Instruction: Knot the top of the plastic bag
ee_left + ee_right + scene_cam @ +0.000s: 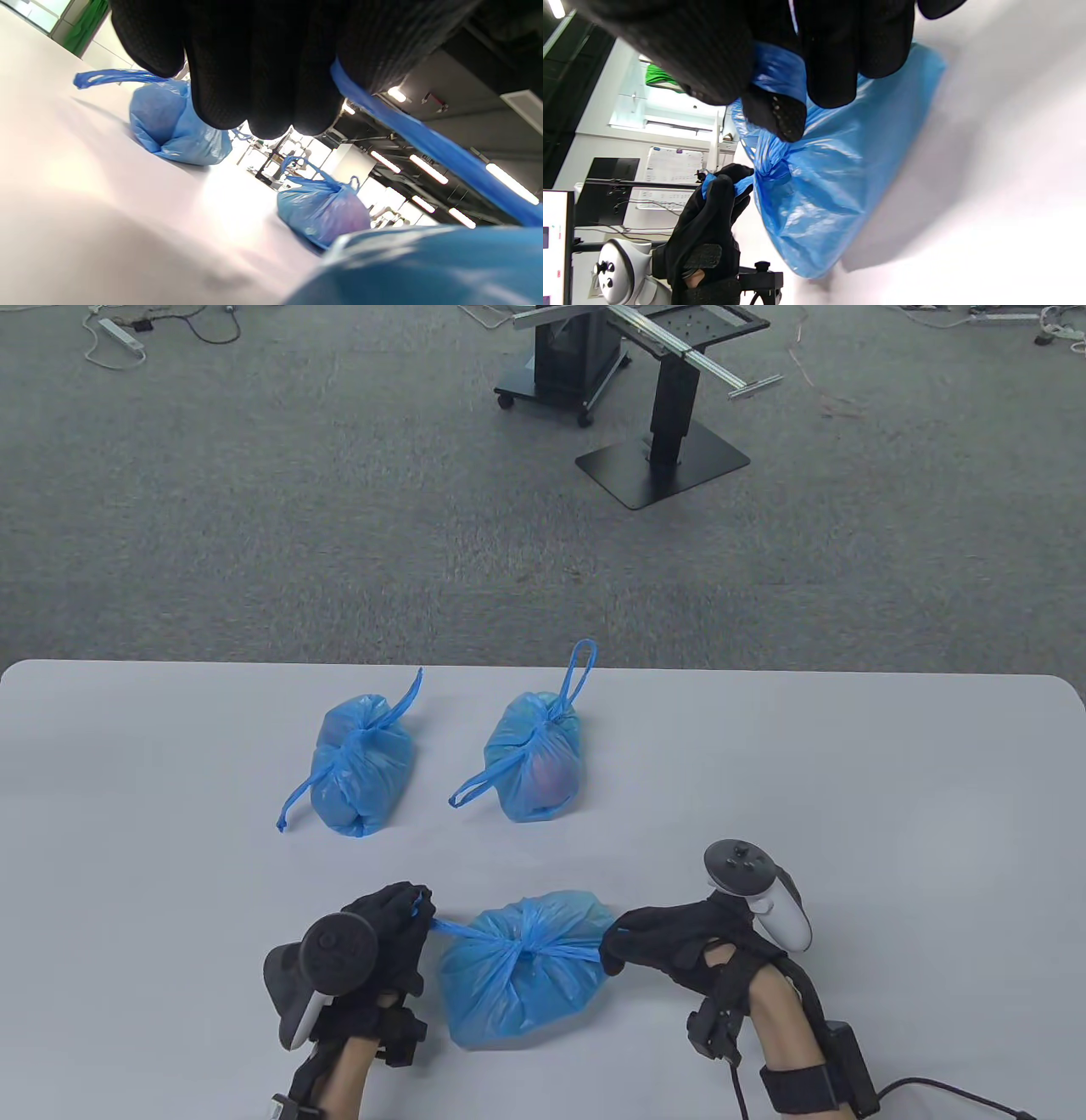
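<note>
A blue plastic bag [517, 976] lies on the white table [848, 780] near the front edge, between my hands. Its two handles are crossed in a knot [519, 952] on top and stretched out sideways. My left hand [399, 929] grips the left handle [445, 929], which runs taut past my fingers in the left wrist view [424, 146]. My right hand [657, 946] grips the right handle [577, 952]. In the right wrist view my fingers [780, 110] pinch the handle close above the knot [774, 167] and the bag [831, 178].
Two other blue bags, both tied, lie further back: one at the left [361, 763] with loose tails, one at the centre [534, 759] with a loop pointing away. They show in the left wrist view too [178, 127] [322, 209]. Beyond the table is grey carpet with a black stand [670, 432].
</note>
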